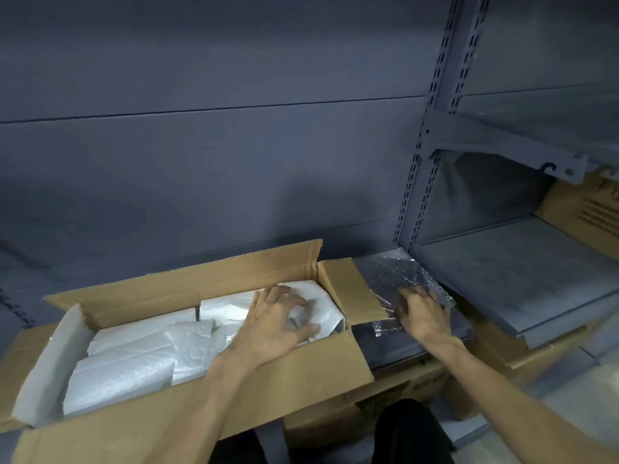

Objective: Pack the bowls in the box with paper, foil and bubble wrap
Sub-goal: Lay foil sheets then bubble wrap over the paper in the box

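Note:
A long open cardboard box (294,370) lies on a dark shelf, filled with several white paper-wrapped bundles (134,356). My left hand (278,319) rests spread over the white bundle (321,296) at the box's right end, fingers apart. To the right of the box, past its open end flap (351,289), a sheet of clear bubble wrap (398,272) lies on the shelf. My right hand (423,314) presses down on the near edge of that sheet, fingers curled over it. No bare bowl is visible.
A grey metal shelving unit with slotted uprights (422,182) stands behind. A lower grey shelf (522,272) extends to the right, with another cardboard box (582,209) at the far right. More cardboard (402,390) sits beneath the shelf.

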